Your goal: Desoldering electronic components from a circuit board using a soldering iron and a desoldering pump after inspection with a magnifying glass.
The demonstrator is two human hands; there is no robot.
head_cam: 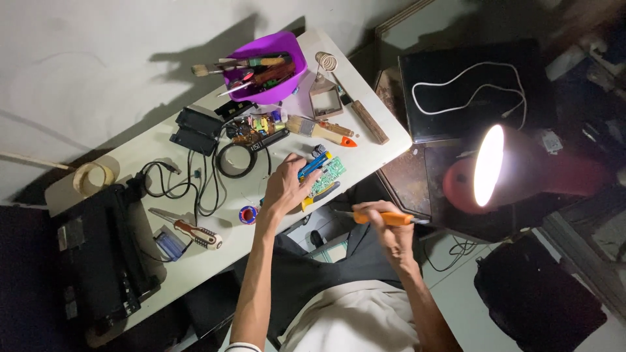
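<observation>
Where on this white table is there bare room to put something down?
Bare patches: the table between the tape roll and the black case; the near edge between the screwdriver and the left hand; the end by the wooden-handled tool. Crowded: around the purple bowl, the cables and the green circuit board.

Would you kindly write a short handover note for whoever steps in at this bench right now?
Left hand: resting on the green circuit board at the table's near edge, beside the blue-handled pliers.
Right hand: gripping the orange-handled soldering iron off the table edge, tip pointing at the board, not touching.
Solder roll lies by the left wrist.
Done or left: no joint visible, cannot tell.
</observation>
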